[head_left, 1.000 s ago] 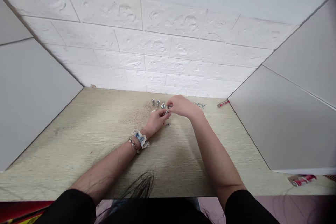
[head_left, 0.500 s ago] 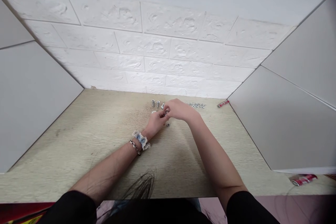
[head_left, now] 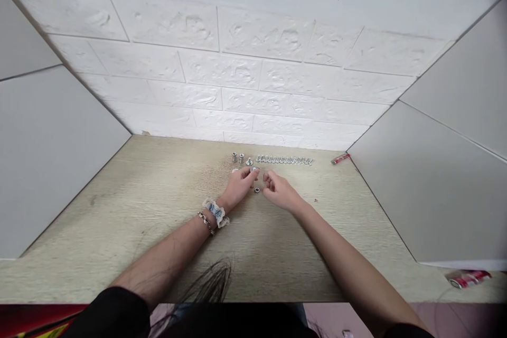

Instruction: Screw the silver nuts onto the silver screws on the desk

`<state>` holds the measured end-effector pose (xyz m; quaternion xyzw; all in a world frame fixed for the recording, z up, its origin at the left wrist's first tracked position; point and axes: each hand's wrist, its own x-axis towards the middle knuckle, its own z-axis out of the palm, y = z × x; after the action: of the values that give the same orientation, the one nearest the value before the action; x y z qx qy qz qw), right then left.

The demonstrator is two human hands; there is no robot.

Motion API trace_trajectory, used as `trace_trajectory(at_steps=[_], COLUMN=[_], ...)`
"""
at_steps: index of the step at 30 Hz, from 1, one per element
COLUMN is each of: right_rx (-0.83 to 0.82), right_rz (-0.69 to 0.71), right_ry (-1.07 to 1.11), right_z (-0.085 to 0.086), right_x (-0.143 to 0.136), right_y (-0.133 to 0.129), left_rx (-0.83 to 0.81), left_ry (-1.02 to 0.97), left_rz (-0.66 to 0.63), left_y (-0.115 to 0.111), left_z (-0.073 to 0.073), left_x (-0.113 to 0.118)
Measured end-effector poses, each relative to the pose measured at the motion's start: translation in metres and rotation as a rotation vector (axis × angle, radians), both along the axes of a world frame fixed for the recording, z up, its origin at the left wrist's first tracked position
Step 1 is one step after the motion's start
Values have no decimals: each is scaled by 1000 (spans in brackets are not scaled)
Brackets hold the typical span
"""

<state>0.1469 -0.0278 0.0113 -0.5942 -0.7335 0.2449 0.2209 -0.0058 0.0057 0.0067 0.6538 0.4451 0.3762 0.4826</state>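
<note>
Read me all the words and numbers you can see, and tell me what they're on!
There are none that I can read.
Near red cylinder, right side: any print is too blurred.
Far red cylinder, by the right panel: too small.
Red-and-yellow patch, bottom left: no letters can be made out.
Row of screws: too small to show any marks.

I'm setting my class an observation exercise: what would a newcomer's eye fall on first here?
Probably the hands, mid-table: the left hand pinches a small metal piece, and the right hand, its fingers curled, is just to its right. Behind them, a row of silvery screws stretches rightward near the foot of the white wall. A lacy blue-and-white scrunchie circles the left wrist.
</note>
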Motion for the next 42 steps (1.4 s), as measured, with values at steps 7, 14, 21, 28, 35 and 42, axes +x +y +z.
trace_trajectory(at_steps=[7,14,21,28,35,42], right_rx=[71,125,219,223,226,240], right_rz=[110,106,100,72,25,-31], right_ry=[-204,-195,-82,-83,-86,8], right_z=[-12,-20,-31,-33,-32,-35], right_x=[-10,-7,-5,-5,-3,0], right_y=[-1,2,9,8,8,12], left_rx=[-53,-105,170,263,229,169], left_ry=[-70,-67,112,165,241,233], left_rz=[-25,-75,-209,-293,-187,-108], left_y=[2,-1,-8,-7,-3,2], left_z=[-1,-3,0,1,1,-6], left_x=[2,3,2,3,2,3])
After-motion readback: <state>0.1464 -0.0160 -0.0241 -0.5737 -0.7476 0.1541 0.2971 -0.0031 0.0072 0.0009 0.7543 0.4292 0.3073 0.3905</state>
